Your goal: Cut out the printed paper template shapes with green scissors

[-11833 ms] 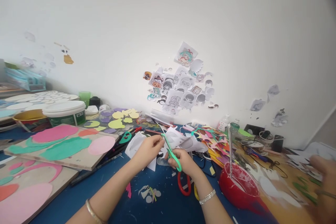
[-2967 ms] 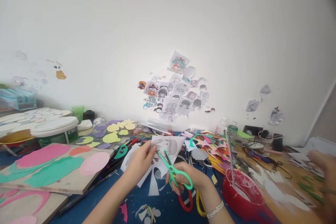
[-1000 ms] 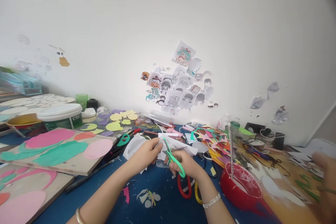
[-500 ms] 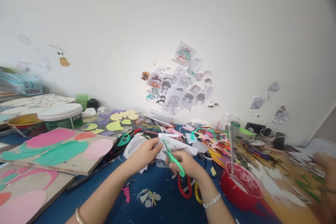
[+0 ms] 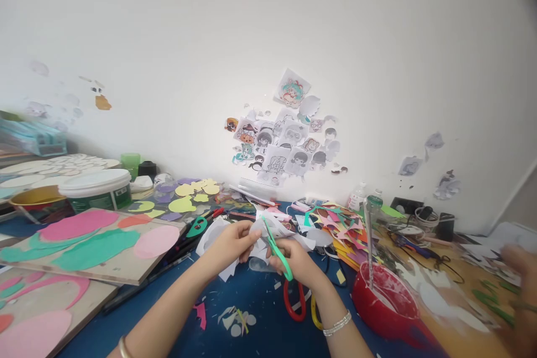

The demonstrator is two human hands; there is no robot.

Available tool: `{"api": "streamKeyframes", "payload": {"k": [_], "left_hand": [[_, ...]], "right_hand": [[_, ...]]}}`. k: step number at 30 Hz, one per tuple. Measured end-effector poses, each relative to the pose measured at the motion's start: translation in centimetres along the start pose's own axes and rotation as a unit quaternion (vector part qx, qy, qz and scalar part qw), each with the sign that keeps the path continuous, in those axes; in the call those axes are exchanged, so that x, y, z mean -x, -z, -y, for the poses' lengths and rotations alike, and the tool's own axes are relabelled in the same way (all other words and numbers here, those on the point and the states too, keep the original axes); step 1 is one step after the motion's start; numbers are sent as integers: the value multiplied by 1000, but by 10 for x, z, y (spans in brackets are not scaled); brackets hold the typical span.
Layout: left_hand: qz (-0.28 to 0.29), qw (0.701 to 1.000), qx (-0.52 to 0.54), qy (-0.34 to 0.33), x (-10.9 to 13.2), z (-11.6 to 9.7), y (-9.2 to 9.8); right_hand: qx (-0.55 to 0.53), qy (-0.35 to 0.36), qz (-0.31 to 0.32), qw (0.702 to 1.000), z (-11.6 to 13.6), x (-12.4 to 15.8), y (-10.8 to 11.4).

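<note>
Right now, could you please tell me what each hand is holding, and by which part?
The right hand holds the green scissors by their handles; the left hand pinches white paper at its left side.

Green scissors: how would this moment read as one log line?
left hand: holding white paper | right hand: holding green scissors | blades: at the paper | right of hands: red pot

head-worn view | faces forward, down | near: left hand, right hand | beyond: wall
</note>
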State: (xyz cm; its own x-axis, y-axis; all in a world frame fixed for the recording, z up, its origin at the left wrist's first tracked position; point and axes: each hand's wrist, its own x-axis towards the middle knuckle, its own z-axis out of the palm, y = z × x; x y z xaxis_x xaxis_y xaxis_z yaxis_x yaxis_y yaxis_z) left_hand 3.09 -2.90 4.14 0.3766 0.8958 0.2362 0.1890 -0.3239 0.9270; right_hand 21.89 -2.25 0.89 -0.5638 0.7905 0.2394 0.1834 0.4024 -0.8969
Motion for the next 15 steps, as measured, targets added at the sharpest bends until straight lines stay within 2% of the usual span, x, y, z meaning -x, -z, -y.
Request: {"api": "streamKeyframes", "payload": {"k": [7,15], "left_hand": [[-51,997,-62,-18,-1,2,-1],[-49,997,-64,-10,-1,1,-2]], "right_hand": [[-21,-3,15,1000,0,0,-2],[-23,-4,8,1000,-3,-2,-2]]}}
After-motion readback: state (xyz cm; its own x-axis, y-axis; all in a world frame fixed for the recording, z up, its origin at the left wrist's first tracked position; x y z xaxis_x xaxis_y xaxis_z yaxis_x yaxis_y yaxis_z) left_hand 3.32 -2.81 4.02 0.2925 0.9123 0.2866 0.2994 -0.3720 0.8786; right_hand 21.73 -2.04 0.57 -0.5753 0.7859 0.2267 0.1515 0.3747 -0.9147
